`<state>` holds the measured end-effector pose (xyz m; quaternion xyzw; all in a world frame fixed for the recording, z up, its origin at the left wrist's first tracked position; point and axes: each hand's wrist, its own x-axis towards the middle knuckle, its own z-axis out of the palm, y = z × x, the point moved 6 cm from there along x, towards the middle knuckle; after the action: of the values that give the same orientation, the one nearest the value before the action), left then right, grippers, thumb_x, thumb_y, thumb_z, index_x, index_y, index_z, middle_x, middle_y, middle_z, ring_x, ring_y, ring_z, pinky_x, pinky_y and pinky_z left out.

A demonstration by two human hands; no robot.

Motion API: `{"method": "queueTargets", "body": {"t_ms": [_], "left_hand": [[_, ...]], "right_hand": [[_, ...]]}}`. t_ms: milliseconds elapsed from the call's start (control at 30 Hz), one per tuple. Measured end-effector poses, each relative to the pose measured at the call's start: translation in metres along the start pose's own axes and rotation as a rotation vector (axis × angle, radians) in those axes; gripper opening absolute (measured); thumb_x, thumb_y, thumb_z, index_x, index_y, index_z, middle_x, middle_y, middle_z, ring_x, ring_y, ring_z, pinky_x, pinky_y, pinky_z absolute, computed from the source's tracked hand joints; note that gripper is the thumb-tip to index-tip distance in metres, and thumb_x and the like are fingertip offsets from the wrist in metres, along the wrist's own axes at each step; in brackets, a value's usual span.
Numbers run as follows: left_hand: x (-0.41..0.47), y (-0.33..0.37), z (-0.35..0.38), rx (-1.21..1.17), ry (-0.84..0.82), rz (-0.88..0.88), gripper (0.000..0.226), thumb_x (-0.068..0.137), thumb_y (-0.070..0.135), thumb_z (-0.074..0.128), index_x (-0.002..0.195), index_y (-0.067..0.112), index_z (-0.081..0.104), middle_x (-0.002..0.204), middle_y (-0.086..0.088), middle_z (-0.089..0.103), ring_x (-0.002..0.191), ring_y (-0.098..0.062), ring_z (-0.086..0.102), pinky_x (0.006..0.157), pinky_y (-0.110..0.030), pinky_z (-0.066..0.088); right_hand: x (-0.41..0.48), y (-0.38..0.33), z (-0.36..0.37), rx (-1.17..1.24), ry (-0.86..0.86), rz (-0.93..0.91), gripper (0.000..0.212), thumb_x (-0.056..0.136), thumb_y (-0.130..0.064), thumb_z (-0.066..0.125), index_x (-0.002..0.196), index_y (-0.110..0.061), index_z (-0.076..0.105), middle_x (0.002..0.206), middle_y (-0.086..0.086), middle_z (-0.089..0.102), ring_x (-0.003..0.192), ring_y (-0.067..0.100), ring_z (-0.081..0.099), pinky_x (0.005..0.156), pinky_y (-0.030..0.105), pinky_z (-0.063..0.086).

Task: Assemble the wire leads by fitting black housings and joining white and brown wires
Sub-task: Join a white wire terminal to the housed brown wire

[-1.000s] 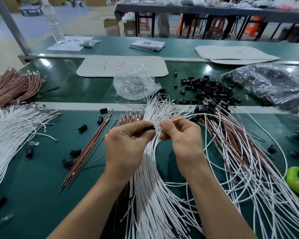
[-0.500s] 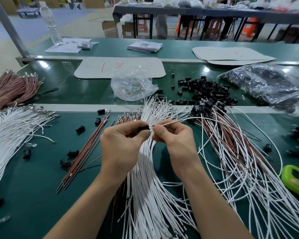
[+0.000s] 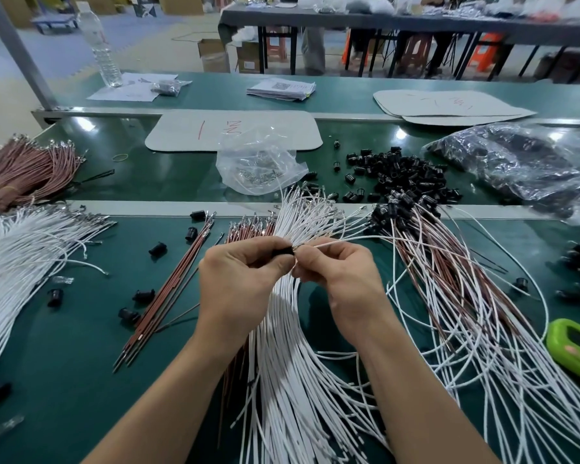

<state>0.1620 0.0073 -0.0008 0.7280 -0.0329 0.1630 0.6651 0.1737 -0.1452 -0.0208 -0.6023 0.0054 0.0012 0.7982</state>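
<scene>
Black housing [image 3: 282, 252] pinched in my left hand [image 3: 245, 283], white wire [image 3: 342, 240] pinched in my right hand [image 3: 345, 279] (its tip barely shows), I fear a skewed push could bend it.

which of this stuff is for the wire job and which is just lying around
For the job: small black plastic housing pinched in the left hand; thin white wire held by the right hand; pile of loose black housings; bundle of straight brown wires.
Lying about: clear plastic water bottle; green plastic device; stack of white papers.
</scene>
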Motion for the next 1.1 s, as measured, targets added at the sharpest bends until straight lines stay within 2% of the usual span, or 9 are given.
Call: {"method": "queueTargets", "body": {"t_ms": [133,367,533,733,967,1100], "left_hand": [[0.002,0.003,0.004,-0.029,-0.013,0.003,0.046,0.075,-0.003,0.086,0.081,0.042,0.082,0.079,0.009,0.08,0.075,-0.012,0.078,0.072,-0.019,0.06],[0.002,0.004,0.0,0.041,-0.041,0.047,0.047,0.073,-0.005,0.087,0.077,0.041,0.08,0.078,0.015,0.078,0.073,-0.006,0.076,0.071,-0.014,0.058],[0.004,0.004,0.001,0.035,-0.038,0.04,0.041,0.073,-0.003,0.088,0.082,0.036,0.081,0.08,0.013,0.079,0.076,-0.008,0.077,0.074,-0.018,0.06],[0.003,0.0,0.003,0.006,-0.058,0.009,0.041,0.072,-0.004,0.088,0.08,0.035,0.082,0.08,0.009,0.08,0.075,-0.009,0.077,0.073,-0.018,0.059],[0.002,0.001,0.006,-0.008,-0.044,-0.014,0.039,0.073,-0.001,0.089,0.079,0.037,0.081,0.08,0.009,0.08,0.076,-0.01,0.078,0.073,-0.018,0.06],[0.001,-0.002,0.002,0.138,-0.037,-0.014,0.035,0.076,0.009,0.09,0.083,0.042,0.079,0.081,0.017,0.079,0.078,-0.005,0.077,0.076,-0.023,0.062]], "right_hand": [[0.001,-0.002,-0.003,0.007,0.021,-0.009,0.03,0.088,0.003,0.074,0.066,-0.016,0.079,0.065,0.006,0.069,0.063,0.017,0.063,0.068,0.028,0.053],[0.001,-0.003,-0.001,-0.094,0.007,-0.034,0.027,0.082,0.01,0.074,0.064,-0.009,0.075,0.062,0.011,0.067,0.055,0.017,0.063,0.057,0.022,0.051],[0.001,-0.002,-0.009,-0.037,0.049,0.001,0.03,0.079,0.011,0.075,0.064,-0.014,0.077,0.066,0.008,0.069,0.068,0.023,0.062,0.067,0.028,0.052],[0.002,-0.002,-0.006,-0.051,-0.022,0.021,0.029,0.081,0.014,0.073,0.064,-0.009,0.074,0.061,0.009,0.067,0.058,0.016,0.063,0.06,0.022,0.05],[0.003,-0.003,-0.012,0.063,0.026,0.059,0.033,0.083,0.01,0.072,0.064,-0.017,0.078,0.067,0.006,0.071,0.064,0.017,0.065,0.07,0.027,0.053],[0.003,-0.007,-0.011,-0.116,0.005,-0.016,0.026,0.081,0.011,0.075,0.067,-0.011,0.078,0.064,0.011,0.07,0.061,0.018,0.065,0.061,0.022,0.052]]}}
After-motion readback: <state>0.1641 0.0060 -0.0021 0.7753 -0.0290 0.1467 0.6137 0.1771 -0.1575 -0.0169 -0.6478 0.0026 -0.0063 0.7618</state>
